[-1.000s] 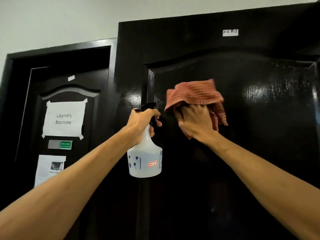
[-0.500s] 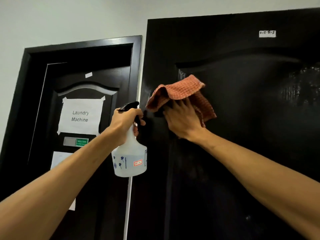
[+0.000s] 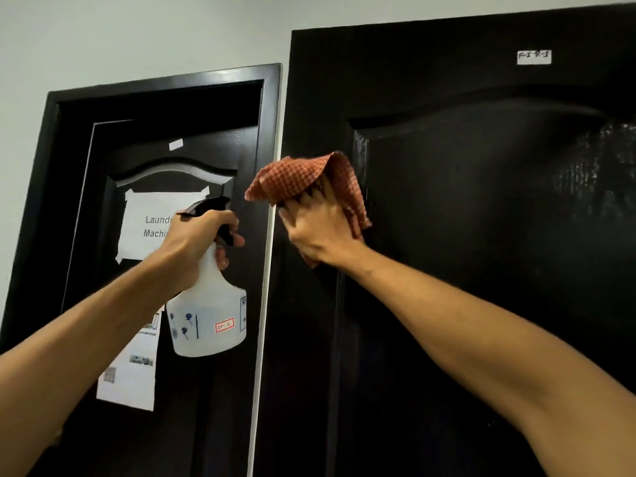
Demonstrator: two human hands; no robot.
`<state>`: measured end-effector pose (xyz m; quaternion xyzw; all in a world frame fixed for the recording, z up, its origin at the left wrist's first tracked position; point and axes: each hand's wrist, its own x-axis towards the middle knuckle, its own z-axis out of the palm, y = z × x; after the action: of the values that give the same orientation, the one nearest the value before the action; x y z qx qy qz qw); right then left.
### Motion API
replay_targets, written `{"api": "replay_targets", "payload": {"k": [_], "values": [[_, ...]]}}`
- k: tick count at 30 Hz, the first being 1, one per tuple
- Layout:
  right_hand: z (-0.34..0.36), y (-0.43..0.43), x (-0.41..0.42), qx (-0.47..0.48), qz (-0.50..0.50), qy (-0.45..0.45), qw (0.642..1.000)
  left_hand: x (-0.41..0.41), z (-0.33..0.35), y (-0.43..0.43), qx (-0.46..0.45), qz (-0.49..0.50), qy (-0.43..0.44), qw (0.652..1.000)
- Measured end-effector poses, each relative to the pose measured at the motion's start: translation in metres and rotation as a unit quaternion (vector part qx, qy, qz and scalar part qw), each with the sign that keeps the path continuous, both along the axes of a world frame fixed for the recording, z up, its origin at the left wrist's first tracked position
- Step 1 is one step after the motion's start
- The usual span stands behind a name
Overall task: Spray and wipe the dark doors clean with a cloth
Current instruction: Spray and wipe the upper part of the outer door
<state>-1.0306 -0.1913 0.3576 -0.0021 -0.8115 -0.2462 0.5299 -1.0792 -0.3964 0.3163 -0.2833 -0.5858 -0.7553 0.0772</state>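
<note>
Wiping the dark door point(image 3: 481, 235)
Right hand point(image 3: 316, 232), opened flat, presses the cloth point(image 3: 292, 177) on it; at 9 o'clock, left hand point(image 3: 196, 239) grasps the spray bottle point(image 3: 210, 315).

Dark door panel point(image 3: 481, 242) lies open rightward of the cloth point(image 3: 292, 179); spray bottle point(image 3: 206, 315) blocks leftward

Pale wall point(image 3: 120, 36), thin wht strip point(image 3: 263, 321), taped paper sign point(image 3: 137, 208)
</note>
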Motion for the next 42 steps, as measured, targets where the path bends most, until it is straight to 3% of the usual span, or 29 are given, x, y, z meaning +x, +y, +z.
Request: {"api": "replay_targets", "payload": {"k": [3,5,7,9,12,16,18,20,22,24,28,32,36,40,42], "values": [[-0.080,0.011,-0.007,0.117,0.067,-0.135,0.982,0.011,-0.005,-0.001,0.001,-0.001,-0.001,1.000],[-0.073,0.029,0.005,0.061,0.102,-0.166,0.979,0.020,-0.010,0.003,0.000,-0.009,-0.005,1.000],[-0.041,0.044,0.025,-0.039,0.084,-0.051,0.994,0.029,-0.012,0.012,-0.002,-0.019,-0.007,1.000],[-0.041,0.050,0.045,-0.034,0.020,0.022,0.999,0.039,-0.012,0.022,-0.005,-0.025,-0.004,1.000],[-0.069,0.067,0.065,0.093,0.005,-0.027,0.995,0.061,-0.009,0.041,-0.004,-0.034,0.010,0.999],[-0.051,0.095,0.099,0.006,-0.027,0.053,0.998,0.084,-0.003,0.064,-0.007,-0.048,0.017,0.999],[-0.073,0.100,0.104,0.063,-0.039,-0.009,0.997,0.097,-0.002,0.076,-0.007,-0.055,0.018,0.998],[-0.093,0.117,0.116,0.130,0.020,-0.056,0.990,0.114,-0.006,0.090,-0.010,-0.058,0.022,0.998],[-0.075,0.140,0.143,0.047,0.031,0.005,0.998,0.127,-0.009,0.103,-0.015,-0.060,0.024,0.998],[-0.065,0.156,0.169,-0.073,-0.035,0.095,0.992,0.137,-0.012,0.116,-0.022,-0.065,0.023,0.997],[-0.079,0.193,0.202,0.049,-0.012,0.026,0.998,0.167,-0.016,0.150,-0.037,-0.071,0.025,0.996],[-0.049,0.234,0.255,-0.147,-0.047,0.202,0.967,0.196,-0.021,0.189,-0.057,-0.087,0.034,0.994],[-0.081,0.280,0.291,0.058,-0.034,0.067,0.996,0.232,-0.027,0.235,-0.071,-0.124,0.033,0.989],[-0.067,0.314,0.337,-0.164,-0.097,0.199,0.961,0.265,-0.026,0.278,-0.087,-0.159,0.045,0.982],[-0.084,0.322,0.350,-0.081,-0.109,0.146,0.980,0.284,-0.024,0.298,-0.085,-0.183,0.038,0.979]]}}
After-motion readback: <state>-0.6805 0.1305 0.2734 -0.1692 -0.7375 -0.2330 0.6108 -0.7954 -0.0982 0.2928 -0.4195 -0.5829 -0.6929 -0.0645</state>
